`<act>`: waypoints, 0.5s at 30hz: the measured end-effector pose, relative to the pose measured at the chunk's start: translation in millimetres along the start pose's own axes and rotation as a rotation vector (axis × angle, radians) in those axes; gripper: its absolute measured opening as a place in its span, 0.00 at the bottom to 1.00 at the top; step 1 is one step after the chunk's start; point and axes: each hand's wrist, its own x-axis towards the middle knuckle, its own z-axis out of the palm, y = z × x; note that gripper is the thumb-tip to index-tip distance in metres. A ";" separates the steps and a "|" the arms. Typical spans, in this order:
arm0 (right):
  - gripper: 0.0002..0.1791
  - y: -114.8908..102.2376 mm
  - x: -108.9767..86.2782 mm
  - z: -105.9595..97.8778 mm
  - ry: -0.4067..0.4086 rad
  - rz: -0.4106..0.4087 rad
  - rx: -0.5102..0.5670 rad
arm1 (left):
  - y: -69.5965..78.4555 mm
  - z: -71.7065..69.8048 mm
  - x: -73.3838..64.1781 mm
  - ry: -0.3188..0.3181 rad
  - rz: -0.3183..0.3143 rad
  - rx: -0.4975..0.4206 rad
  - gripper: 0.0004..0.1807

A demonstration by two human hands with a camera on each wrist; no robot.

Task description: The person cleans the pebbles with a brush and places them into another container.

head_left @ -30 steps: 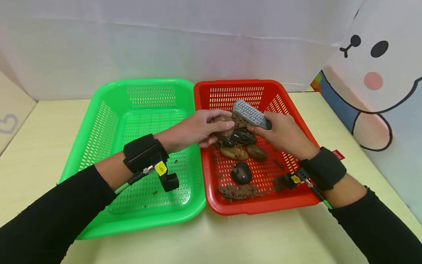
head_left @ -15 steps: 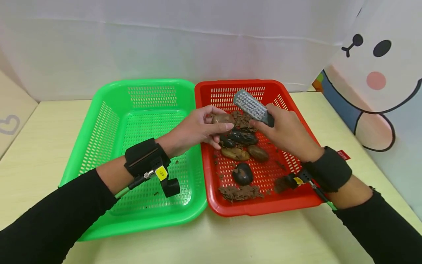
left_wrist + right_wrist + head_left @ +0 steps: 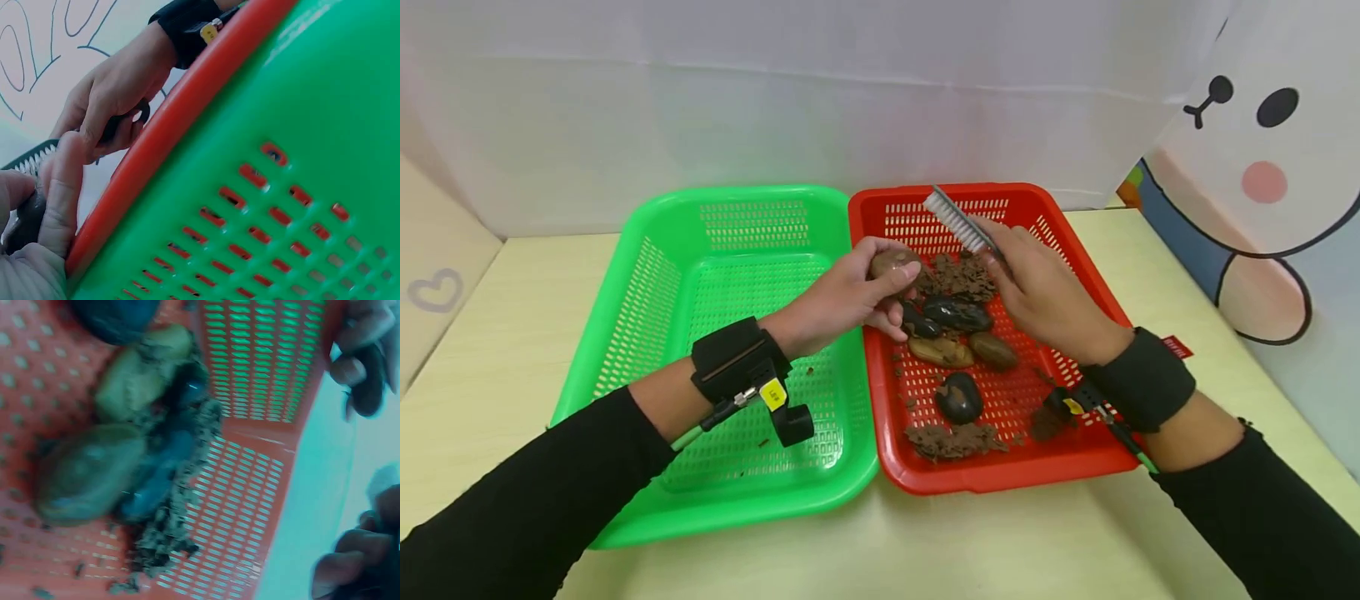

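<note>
with fingers clamped — left hand [image 3: 850, 287] on stone [image 3: 889, 262], right hand [image 3: 1042, 287] on brush [image 3: 958, 222] — we should stroke lightly, with the stone above the red basket [image 3: 1000, 477].

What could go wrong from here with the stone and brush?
1. Drop: the smooth, oval brown stone in the left hand looks glossy, so it might slip and hit the dark, oval stones in the red plastic basket.
2. Spread: the grey brush with pale bristles, held by the right hand, could flick brown, crumbly dirt into the adjoining green plastic basket, where a few specks lie.
</note>
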 end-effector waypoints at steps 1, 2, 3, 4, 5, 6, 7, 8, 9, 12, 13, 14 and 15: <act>0.27 1.1 -0.7 2.2 0.001 -0.013 -0.003 | 0.0 -0.1 0.3 -0.002 0.005 -0.009 0.25; 0.27 2.1 -1.0 4.3 0.008 -0.027 -0.001 | 0.2 -0.5 0.5 -0.004 0.011 -0.015 0.24; 0.28 2.7 -1.2 5.9 0.013 -0.039 0.004 | 0.8 -1.0 0.3 -0.006 0.014 -0.020 0.24; 0.28 2.8 -1.2 7.4 0.016 -0.047 0.011 | 1.5 -1.5 -0.1 -0.007 0.014 -0.026 0.23; 0.28 2.7 -1.4 8.7 0.013 -0.055 0.019 | 2.0 -2.1 -0.5 -0.010 0.016 -0.032 0.23; 0.29 2.3 -1.4 9.7 0.013 -0.060 0.027 | 2.7 -2.5 -1.1 -0.013 0.016 -0.035 0.22; 0.29 1.8 -1.3 10.2 0.008 -0.066 0.039 | 3.4 -2.8 -1.5 -0.014 0.015 -0.036 0.22; 0.30 1.1 -1.7 10.5 -0.001 -0.069 0.048 | 3.7 -3.3 -1.7 -0.014 0.015 -0.034 0.22; 0.30 0.5 -2.4 10.7 -0.012 -0.071 0.057 | 3.6 -3.6 -1.7 -0.013 0.014 -0.032 0.22; 0.31 -0.6 -5.5 10.7 -0.041 -0.080 0.073 | 0.7 -3.8 -0.4 -0.002 0.020 -0.030 0.23; 0.31 -0.8 -6.8 10.1 -0.045 -0.081 0.080 | -0.5 -3.5 0.1 0.004 0.022 -0.032 0.23; 0.30 -0.9 -8.1 9.4 -0.040 -0.082 0.086 | -1.8 -3.2 0.8 0.008 0.024 -0.033 0.24; 0.30 -0.2 -9.1 8.8 -0.030 -0.086 0.092 | -3.0 -2.8 1.6 0.009 0.027 -0.034 0.24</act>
